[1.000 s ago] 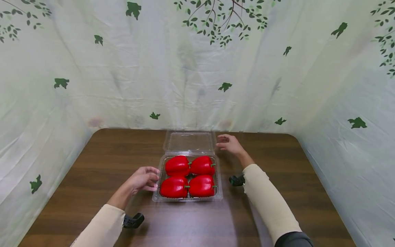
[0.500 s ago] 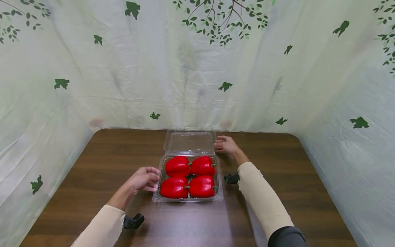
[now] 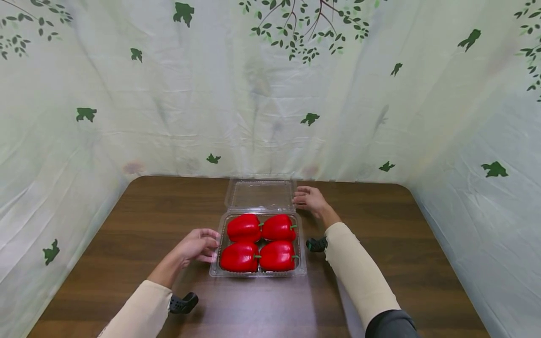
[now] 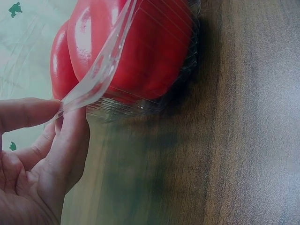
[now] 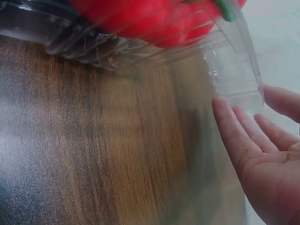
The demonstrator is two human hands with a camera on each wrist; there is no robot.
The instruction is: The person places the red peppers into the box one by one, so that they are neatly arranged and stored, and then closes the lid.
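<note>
A clear plastic clamshell box [image 3: 301,270] lies on the table with its lid [image 3: 260,195] folded back flat behind it. Several red bell peppers [image 3: 241,257] with green stems fill its base in two rows. At the box's left side, my left hand [image 3: 196,245] pinches the rim between thumb and finger, as the left wrist view shows at close range. My right hand [image 3: 312,199] is at the lid's right edge, its fingers extended. In the right wrist view, fingertips [image 5: 219,104] reach the clear lid edge without a firm hold showing.
The brown wood-grain table [image 3: 169,202] has rounded far corners. A pale curtain [image 3: 270,117] with green leaf prints hangs behind and along both sides. Black wrist devices [image 3: 182,303] sit under the cream sleeves [image 3: 359,272].
My right hand has moved slightly left, closer to the lid's right edge. The left hand, box and peppers hold their places.
</note>
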